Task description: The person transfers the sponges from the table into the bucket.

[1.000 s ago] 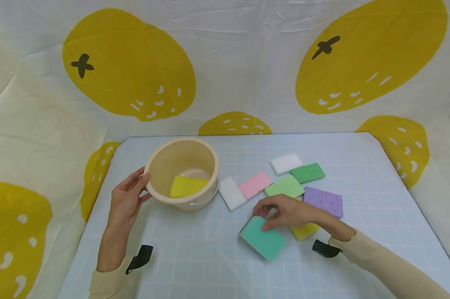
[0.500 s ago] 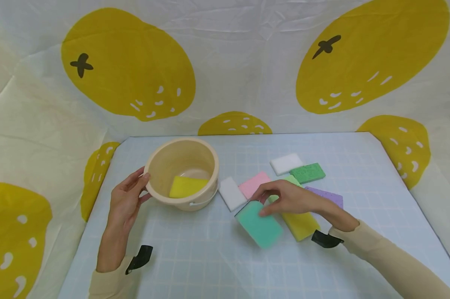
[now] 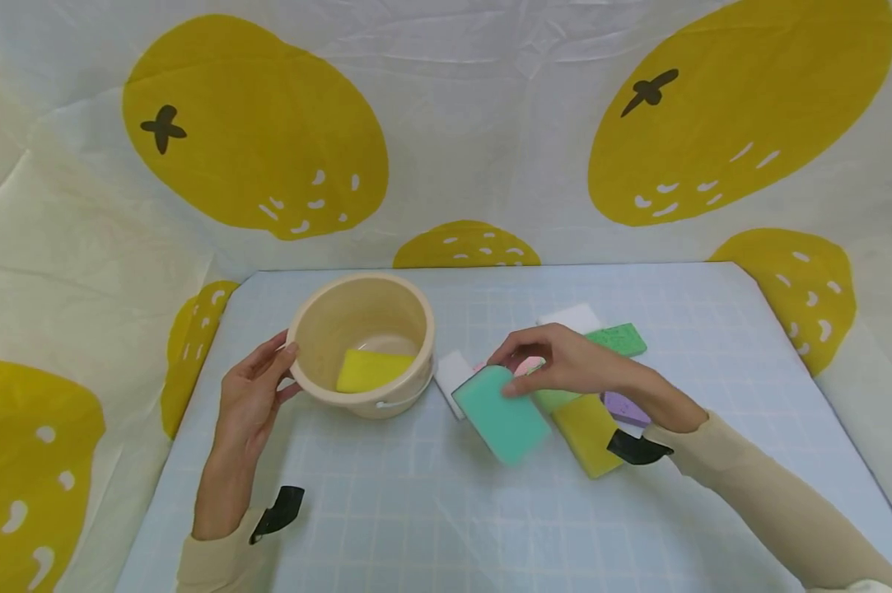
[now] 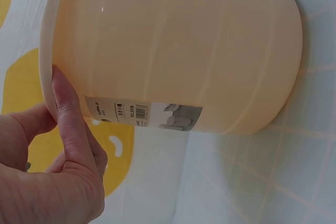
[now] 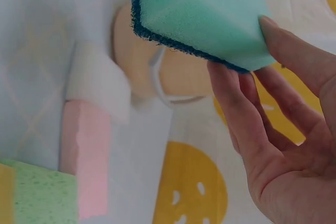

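My right hand point(image 3: 564, 360) pinches a teal sponge point(image 3: 502, 416) between thumb and fingers, above the table. In the right wrist view the teal sponge point(image 5: 205, 14) shows a dark scouring layer on its underside. My left hand point(image 3: 251, 403) grips the left rim of a cream bucket point(image 3: 360, 284). Thumb and fingers lie on either side of that rim in the left wrist view, above a printed label point(image 4: 144, 114). A yellow sponge point(image 3: 371, 371) lies inside the bucket.
Right of the bucket lie a white sponge point(image 3: 450, 379), a yellow sponge point(image 3: 588, 436), a light green one point(image 5: 44, 192), a pink one point(image 5: 94, 156) and a purple one point(image 3: 625, 408). Behind them are a green sponge point(image 3: 622, 338) and another white sponge point(image 3: 575, 316).
My right hand has carried the teal sponge up and left, away from the yellow sponge on the table. My left hand and the bucket have stayed in place.
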### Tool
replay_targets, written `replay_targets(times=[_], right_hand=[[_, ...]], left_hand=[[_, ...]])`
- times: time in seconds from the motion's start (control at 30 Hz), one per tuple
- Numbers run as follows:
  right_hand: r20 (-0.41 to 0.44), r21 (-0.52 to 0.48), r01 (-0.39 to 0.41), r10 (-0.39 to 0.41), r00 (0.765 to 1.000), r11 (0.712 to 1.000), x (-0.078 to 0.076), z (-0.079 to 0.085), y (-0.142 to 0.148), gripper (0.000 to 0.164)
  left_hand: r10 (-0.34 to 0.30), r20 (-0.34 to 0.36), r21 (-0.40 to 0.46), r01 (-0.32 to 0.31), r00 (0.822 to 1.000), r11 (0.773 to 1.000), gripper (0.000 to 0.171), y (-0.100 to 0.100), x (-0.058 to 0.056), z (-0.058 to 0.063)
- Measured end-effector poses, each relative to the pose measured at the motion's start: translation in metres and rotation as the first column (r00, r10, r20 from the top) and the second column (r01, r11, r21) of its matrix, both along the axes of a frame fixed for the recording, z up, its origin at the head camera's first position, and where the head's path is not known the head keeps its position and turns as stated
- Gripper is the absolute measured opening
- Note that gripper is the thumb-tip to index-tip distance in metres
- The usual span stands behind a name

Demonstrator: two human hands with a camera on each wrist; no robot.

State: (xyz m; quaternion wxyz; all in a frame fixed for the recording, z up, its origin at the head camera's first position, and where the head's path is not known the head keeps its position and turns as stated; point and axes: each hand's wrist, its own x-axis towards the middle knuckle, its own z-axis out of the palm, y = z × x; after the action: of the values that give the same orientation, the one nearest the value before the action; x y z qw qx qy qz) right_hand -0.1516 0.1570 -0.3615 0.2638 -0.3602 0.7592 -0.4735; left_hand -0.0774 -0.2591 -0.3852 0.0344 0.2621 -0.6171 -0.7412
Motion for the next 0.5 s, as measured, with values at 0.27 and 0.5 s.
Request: replay_targets(times=[0.27, 0.5], right_hand=[[-0.008, -0.022, 0.031, -0.031, 0.999, 0.999, -0.012, 0.016, -0.008, 0.030], [-0.019, -0.068, 0.054, -0.056, 0.998, 0.996, -0.022, 0.026, -0.016, 0.029]], left_hand=[[-0.014, 0.015, -0.067, 0.015, 1.000, 0.998, 0.063, 0.001, 0.000, 0.002], [-0.023, 0.031, -0.126, 0.027, 0.999, 0.992, 0.064, 0.001, -0.001, 0.004]])
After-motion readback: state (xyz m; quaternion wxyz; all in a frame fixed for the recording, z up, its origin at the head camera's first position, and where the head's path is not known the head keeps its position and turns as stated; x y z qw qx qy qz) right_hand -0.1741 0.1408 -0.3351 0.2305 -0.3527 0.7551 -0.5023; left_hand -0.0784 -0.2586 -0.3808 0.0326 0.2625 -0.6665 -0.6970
